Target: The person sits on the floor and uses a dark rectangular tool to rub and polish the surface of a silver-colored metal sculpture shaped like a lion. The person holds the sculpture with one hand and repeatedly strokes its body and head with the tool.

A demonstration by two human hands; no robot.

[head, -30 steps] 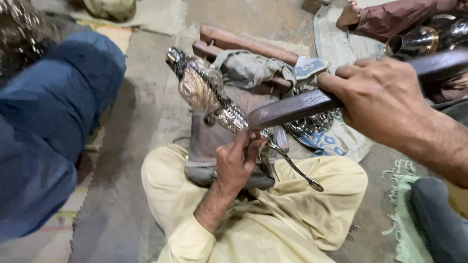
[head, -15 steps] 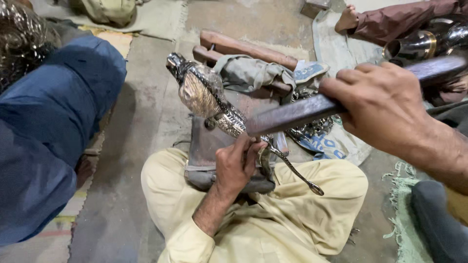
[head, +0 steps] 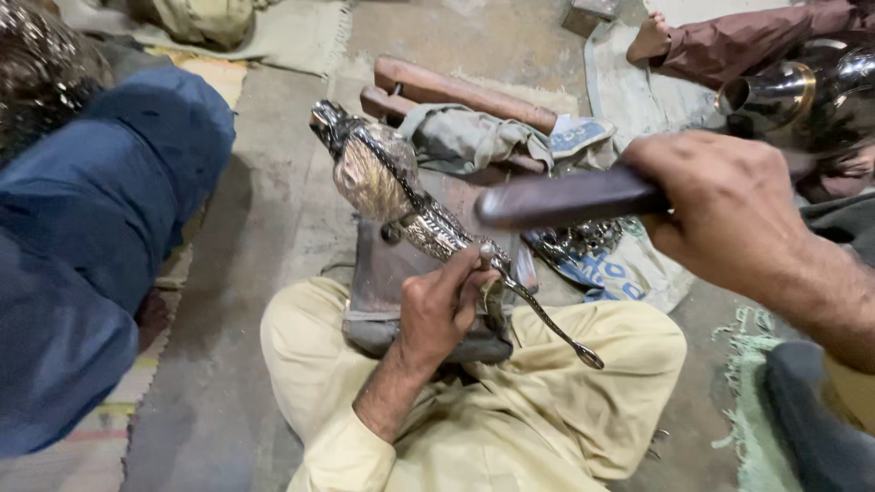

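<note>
Gripping firmly, the right hand is wrapped around a dark wooden mallet, raised above the work. Fingers of the left hand pinch a small punch against an ornate silver fish-shaped piece, which lies across a worn block on the lap of the cross-legged person. To strike well, I judge the punch should stay upright and the piece pressed steady. Counted: one mallet, one punch, one silver piece, two wooden bars on the floor beyond, one shiny brass vessel at the top right.
</note>
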